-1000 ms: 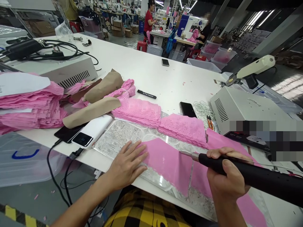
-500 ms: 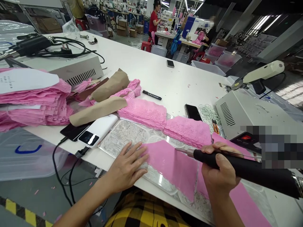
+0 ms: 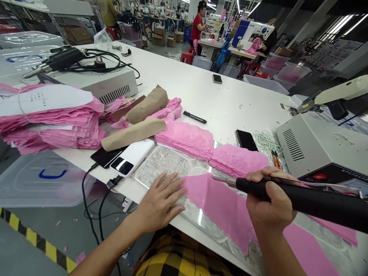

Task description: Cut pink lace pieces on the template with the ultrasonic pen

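Note:
My left hand (image 3: 163, 201) lies flat with its fingers spread, fingertips on the left end of a pink fabric piece (image 3: 218, 205). The piece rests on a clear, glossy marbled board (image 3: 163, 165). My right hand (image 3: 270, 203) is wrapped round a black-handled ultrasonic hand tool (image 3: 316, 203) with a tapered metal tip. That tip points left and is at the upper edge of the fabric; whether it touches cannot be made out. Behind it sit two stacks of pink lace pieces, a left stack (image 3: 186, 140) and a right stack (image 3: 238, 159). Another pink piece (image 3: 307, 249) lies under my right forearm.
A white power bank (image 3: 138, 153) and brown paper pieces (image 3: 132, 134) lie left, near bundled pink fabric (image 3: 57, 130). A black phone (image 3: 246, 140), marker (image 3: 194, 117) and orange snips (image 3: 276, 159) lie beyond the stacks. A grey control box (image 3: 324, 138) stands right. Co-workers sit farther back.
The view has turned left, so the table's things appear farther right. The tool's tip has moved left along the fabric's upper edge. My left hand stays flat at the fabric's end.

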A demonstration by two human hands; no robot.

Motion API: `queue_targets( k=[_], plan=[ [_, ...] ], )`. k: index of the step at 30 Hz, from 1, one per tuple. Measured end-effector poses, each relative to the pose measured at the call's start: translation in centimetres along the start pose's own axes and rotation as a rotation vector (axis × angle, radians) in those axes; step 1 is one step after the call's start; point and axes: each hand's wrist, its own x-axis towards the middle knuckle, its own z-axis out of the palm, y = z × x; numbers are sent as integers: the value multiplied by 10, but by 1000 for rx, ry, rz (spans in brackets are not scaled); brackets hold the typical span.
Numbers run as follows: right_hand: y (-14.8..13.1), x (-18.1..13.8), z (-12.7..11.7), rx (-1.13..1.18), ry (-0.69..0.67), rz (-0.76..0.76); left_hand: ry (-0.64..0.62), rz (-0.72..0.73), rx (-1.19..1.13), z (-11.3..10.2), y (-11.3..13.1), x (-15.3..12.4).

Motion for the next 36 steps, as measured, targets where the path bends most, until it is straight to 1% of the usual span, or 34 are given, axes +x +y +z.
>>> queue_targets(
  k=[5, 12, 20, 23, 27, 29, 33, 36],
  plan=[
    [11, -4, 13, 20, -73, 45, -1, -16, -15, 1, 0, -2],
    [16, -5, 18, -11, -61, 17, 18, -30, -38, 2, 2, -2],
    [16, -5, 20, -38, -73, 42, 32, -53, -95, 3, 1, -3],
    [12, 1, 23, -11, -37, 48, 42, -54, -98, 3, 1, -3],
    [4, 11, 22, 18, 65, -11, 34, -34, -87, 1, 0, -3],
    [2, 12, 21, 20, 80, -8, 27, -25, -88, 1, 0, -3],
    [3, 5, 22, 8, 17, 47, 11, -26, -94, 0, 0, -3],
    [7, 3, 23, -30, -5, 16, 2, -37, -101, 0, 0, -3]
  ],
)
